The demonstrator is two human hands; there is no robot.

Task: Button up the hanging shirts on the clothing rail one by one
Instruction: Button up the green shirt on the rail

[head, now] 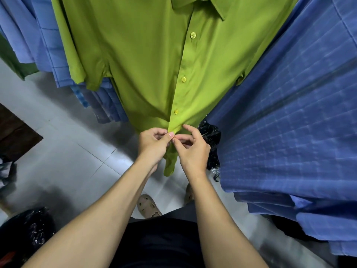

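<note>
A lime green shirt (146, 60) hangs in front of me, its front placket running down the middle. Three yellow buttons are fastened along it: a top button (193, 35), a middle button (183, 79) and a lower button (176, 111). Just below the lower button, my left hand (153, 145) and my right hand (192, 149) meet at the placket. Both pinch the green fabric between thumb and fingertips. The button under my fingers is hidden. The shirt's tail (170, 165) hangs between my wrists.
Blue checked shirts (289, 117) hang close on the right, and more blue shirts (48, 45) hang on the left. A black plastic bag (210, 136) shows behind my right hand. The floor is pale tile (63, 144), with my sandalled foot (147, 206) below.
</note>
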